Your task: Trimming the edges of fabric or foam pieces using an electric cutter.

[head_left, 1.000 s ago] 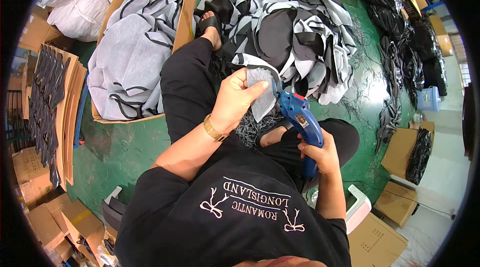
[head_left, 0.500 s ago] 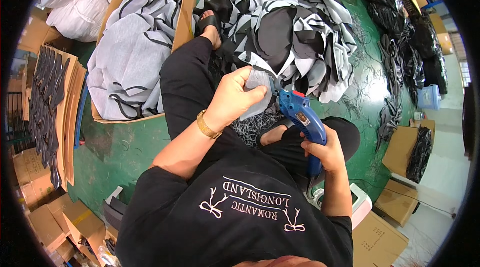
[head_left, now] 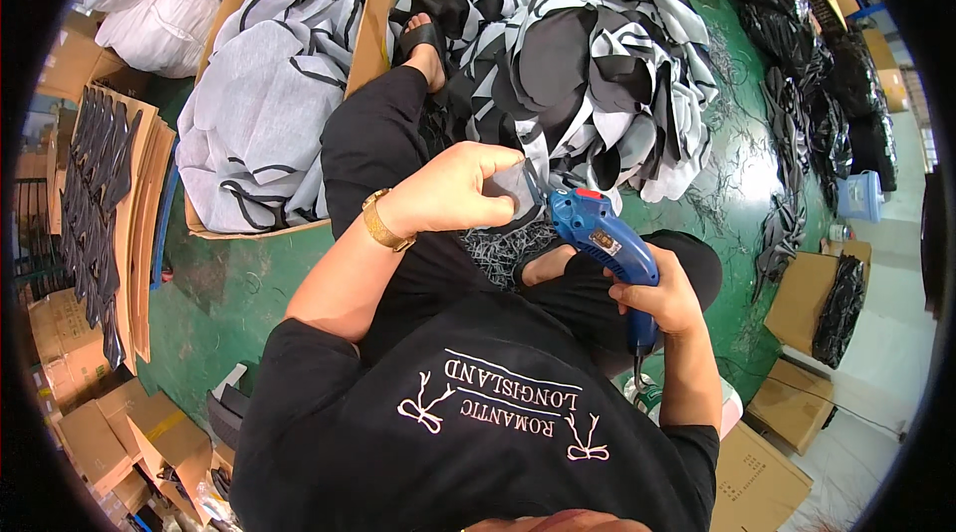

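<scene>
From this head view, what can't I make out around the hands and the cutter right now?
- Head view: the blade tip of the blue cutter is hidden behind the grey fabric piece.
- Most of that piece is covered by the left hand; its shape is unclear.
- The right hand wraps the handle, hiding any trigger.
- The threads in the lap are too fine to tell apart.

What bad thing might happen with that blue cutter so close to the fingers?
The left hand pinches a small grey fabric piece right at the nose of the blue electric cutter held by the right hand, so a slip might nick a finger. The cutter works above the person's lap, so it may snag the black trousers.
</scene>
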Action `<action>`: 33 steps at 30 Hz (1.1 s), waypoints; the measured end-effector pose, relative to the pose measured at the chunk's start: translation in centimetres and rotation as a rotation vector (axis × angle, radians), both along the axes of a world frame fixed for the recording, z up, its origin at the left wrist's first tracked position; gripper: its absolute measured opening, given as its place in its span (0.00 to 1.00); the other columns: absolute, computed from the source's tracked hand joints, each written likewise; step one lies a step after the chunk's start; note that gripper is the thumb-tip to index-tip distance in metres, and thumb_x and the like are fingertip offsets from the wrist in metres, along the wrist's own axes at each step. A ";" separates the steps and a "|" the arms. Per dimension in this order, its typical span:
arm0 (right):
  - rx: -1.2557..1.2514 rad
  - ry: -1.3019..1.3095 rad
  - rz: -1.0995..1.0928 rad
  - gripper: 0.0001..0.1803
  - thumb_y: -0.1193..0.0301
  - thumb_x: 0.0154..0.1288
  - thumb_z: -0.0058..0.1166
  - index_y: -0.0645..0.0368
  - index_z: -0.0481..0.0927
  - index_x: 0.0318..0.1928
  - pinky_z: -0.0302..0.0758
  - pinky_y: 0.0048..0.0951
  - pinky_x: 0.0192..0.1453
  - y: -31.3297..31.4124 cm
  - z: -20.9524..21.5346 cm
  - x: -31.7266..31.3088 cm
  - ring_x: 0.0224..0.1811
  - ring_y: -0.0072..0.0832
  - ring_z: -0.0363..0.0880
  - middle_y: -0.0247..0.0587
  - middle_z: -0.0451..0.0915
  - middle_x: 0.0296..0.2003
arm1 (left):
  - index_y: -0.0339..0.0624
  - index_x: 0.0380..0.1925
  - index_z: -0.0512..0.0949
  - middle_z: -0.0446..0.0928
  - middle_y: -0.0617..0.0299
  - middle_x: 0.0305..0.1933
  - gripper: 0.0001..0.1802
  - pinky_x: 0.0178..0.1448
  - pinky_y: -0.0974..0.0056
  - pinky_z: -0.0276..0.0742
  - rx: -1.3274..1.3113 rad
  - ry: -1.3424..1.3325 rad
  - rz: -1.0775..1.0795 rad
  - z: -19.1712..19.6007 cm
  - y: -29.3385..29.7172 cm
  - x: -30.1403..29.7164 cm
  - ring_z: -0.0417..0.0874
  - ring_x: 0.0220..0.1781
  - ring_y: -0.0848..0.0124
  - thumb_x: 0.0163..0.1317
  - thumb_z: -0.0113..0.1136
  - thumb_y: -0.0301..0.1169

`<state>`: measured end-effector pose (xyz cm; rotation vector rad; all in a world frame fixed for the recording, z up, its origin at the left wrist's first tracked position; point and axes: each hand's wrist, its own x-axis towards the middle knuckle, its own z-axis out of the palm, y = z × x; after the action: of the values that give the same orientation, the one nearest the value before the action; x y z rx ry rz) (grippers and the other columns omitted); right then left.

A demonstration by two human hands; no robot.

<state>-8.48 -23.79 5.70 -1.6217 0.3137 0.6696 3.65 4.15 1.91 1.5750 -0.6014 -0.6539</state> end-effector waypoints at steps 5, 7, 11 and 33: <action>0.016 -0.010 0.022 0.19 0.79 0.45 0.58 0.68 0.76 0.43 0.74 0.24 0.31 0.4 -0.2 0.5 0.25 0.21 0.75 0.37 0.79 0.32 | 0.34 0.32 0.76 0.69 0.72 0.22 0.10 0.29 0.74 0.66 0.026 0.024 -0.128 0.8 0.0 -0.2 0.65 0.25 0.86 0.47 0.56 0.24; 0.052 -0.033 -0.029 0.18 0.79 0.44 0.60 0.68 0.77 0.40 0.75 0.25 0.28 1.1 -0.4 0.9 0.24 0.23 0.75 0.38 0.77 0.28 | 0.34 0.33 0.76 0.70 0.71 0.22 0.10 0.29 0.74 0.67 0.016 0.045 -0.125 0.0 -0.2 -0.3 0.66 0.25 0.86 0.48 0.56 0.23; 0.159 -0.168 -0.195 0.20 0.76 0.46 0.63 0.68 0.76 0.42 0.75 0.24 0.30 2.6 -1.4 1.6 0.26 0.24 0.76 0.37 0.77 0.29 | 0.35 0.34 0.76 0.72 0.71 0.24 0.10 0.32 0.74 0.68 -0.120 0.110 -0.022 -1.9 -1.3 -1.0 0.68 0.28 0.85 0.50 0.56 0.23; -0.316 -0.439 -0.299 0.21 0.78 0.42 0.60 0.65 0.76 0.41 0.73 0.25 0.39 4.4 -3.0 2.3 0.31 0.22 0.75 0.36 0.77 0.28 | 0.42 0.50 0.74 0.80 0.54 0.49 0.15 0.58 0.55 0.75 -0.867 1.107 0.256 -3.8 -3.6 -2.0 0.82 0.51 0.64 0.69 0.52 0.38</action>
<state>-6.21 -19.37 2.67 -1.9198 0.3389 0.0277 1.64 0.57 -1.85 0.3259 0.1734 -0.7963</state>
